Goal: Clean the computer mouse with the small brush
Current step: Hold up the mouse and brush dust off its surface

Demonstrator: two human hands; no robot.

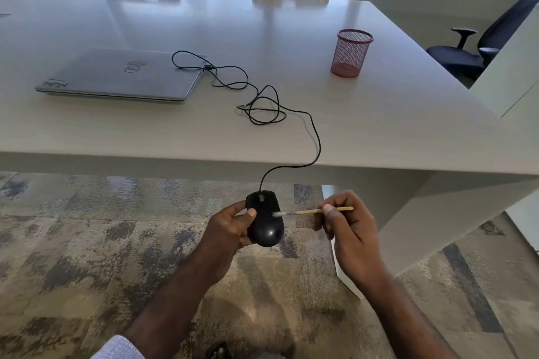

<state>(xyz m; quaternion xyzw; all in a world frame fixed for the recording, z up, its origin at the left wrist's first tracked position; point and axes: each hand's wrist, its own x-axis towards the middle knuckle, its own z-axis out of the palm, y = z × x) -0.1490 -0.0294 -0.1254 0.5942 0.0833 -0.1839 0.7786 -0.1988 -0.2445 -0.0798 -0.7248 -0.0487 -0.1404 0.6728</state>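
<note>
1. Hands held below the near desk edge, over patterned carpet (87, 242). Left hand (230, 230) wraps the black computer mouse (267, 224) from its left side, thumb resting on top.
2. Right hand (350, 230) pinches the small brush (313, 211) by its wooden handle, thumb and fingers curled round it; pale bristle tip touches the mouse's right upper side.
3. Mouse cable (316, 140) rises from the mouse's front, over the desk (379, 125) edge, looping in tangles beyond the hands.
4. Far left of the hands, on the desk: closed grey laptop (122, 76), cable running to its right edge.
5. Far right of the hands: red mesh pen cup (350, 52), upright, well apart from the laptop.
6. Black office chair (478, 46) past the desk's right end.
</note>
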